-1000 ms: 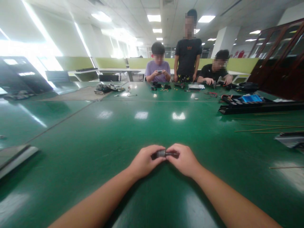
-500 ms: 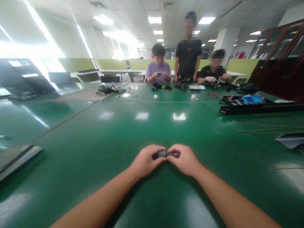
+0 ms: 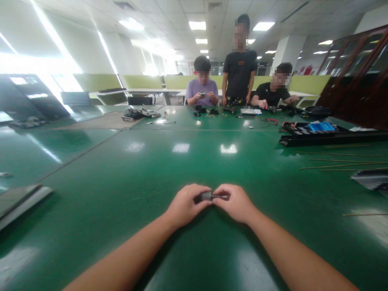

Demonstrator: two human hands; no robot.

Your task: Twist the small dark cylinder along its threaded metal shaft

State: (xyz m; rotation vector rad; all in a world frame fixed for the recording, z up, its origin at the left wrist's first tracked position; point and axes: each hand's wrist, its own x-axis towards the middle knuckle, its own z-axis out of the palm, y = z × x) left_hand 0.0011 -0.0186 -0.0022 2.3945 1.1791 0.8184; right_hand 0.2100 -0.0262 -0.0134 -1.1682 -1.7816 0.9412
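Low in the middle of the head view, my left hand [image 3: 189, 204] is closed around a small dark grey metal cylinder [image 3: 206, 196], which looks like a drill chuck. A thin metal rod [image 3: 223, 197], similar to a drill bit, sticks out of its right end. The thumb and fingers of my right hand [image 3: 235, 202] pinch this rod. Both pieces lie in one line, roughly level, just over the green table [image 3: 194, 169]. My left fingers hide the cylinder's left end.
Across the table are two seated people and one standing person [image 3: 239, 76], with small parts before them. A black tray [image 3: 327, 139] and thin brass-coloured rods [image 3: 342, 165] lie to the right. A flat grey panel [image 3: 22, 202] lies at the left edge.
My hands and the piece between them stay almost in place. Across the table, the seated person on the right has shifted their head and hands, and an orange-red item shows at one hand.
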